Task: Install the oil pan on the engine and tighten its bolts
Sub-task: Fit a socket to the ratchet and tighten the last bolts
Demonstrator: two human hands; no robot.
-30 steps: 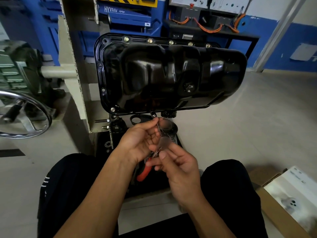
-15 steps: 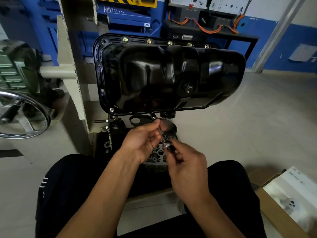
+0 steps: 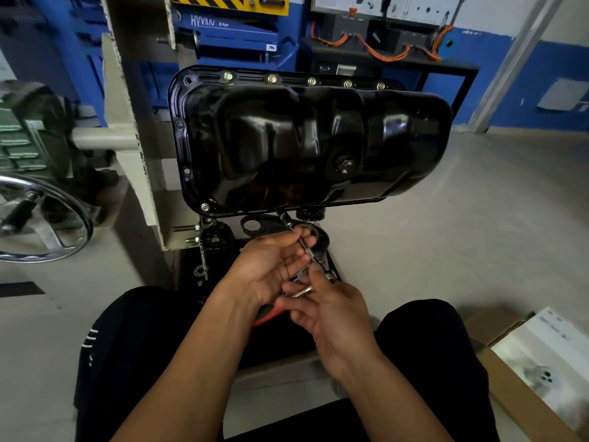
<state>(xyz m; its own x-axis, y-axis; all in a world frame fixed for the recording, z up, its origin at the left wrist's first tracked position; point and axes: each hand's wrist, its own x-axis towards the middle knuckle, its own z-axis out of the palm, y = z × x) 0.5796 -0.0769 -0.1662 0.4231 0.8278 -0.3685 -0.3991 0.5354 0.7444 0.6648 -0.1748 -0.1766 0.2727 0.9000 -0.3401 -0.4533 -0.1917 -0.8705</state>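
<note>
Above the left hand (image 3: pixel 271 269) the oil pan (image 3: pixel 306 145) is glossy black metal, mirror-smooth; its bolts (image 3: pixel 228 76) look brassy. Against that hand, the extension bar (image 3: pixel 306 248) is bright steel (knurled midway) — beneath it, the ratchet (image 3: pixel 302 292) has a matt red grip.

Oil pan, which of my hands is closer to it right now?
Left. The left hand is just below the oil pan, pinching the socket wrench shaft. The right hand sits lower, toward the lap, holding the wrench's handle end.
</note>
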